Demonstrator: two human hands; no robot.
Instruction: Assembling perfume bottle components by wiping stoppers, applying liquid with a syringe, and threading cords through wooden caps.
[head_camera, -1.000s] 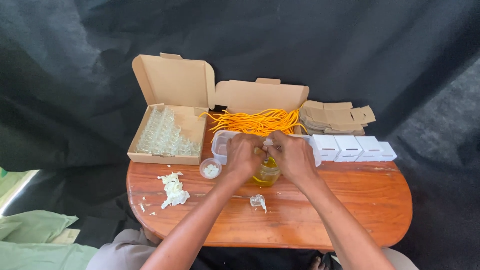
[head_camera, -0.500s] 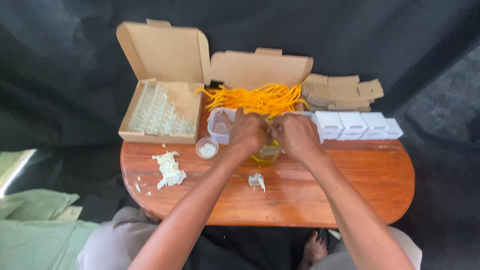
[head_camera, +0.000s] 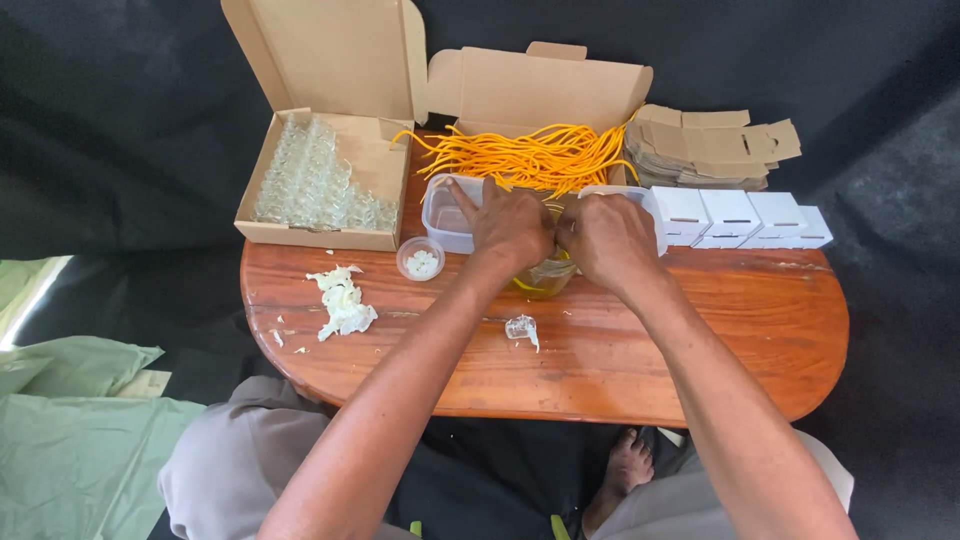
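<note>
My left hand (head_camera: 508, 230) and my right hand (head_camera: 612, 240) meet knuckle to knuckle above the middle of the oval wooden table (head_camera: 760, 330). Both have their fingers closed on a small clear piece (head_camera: 556, 268) between them, which they mostly hide. Right under the hands sits a small clear bowl (head_camera: 540, 283) with something yellow in it. A heap of orange-yellow cords (head_camera: 530, 155) lies just behind the hands. Beside my left hand stands a clear plastic tub (head_camera: 443, 215). A second clear tub (head_camera: 645, 200) shows behind my right hand.
An open cardboard box (head_camera: 262, 225) holds rows of small clear glass pieces at the back left. A small round cup (head_camera: 420, 260), white scraps (head_camera: 343, 302) and a clear crumpled bit (head_camera: 522, 327) lie on the wood. White little boxes (head_camera: 745, 218) and flat cardboard blanks (head_camera: 710, 145) are at the right.
Both hands stay pressed together over the bowl, with only small finger movement. The head camera has shifted, so the table sits a little differently in view.
</note>
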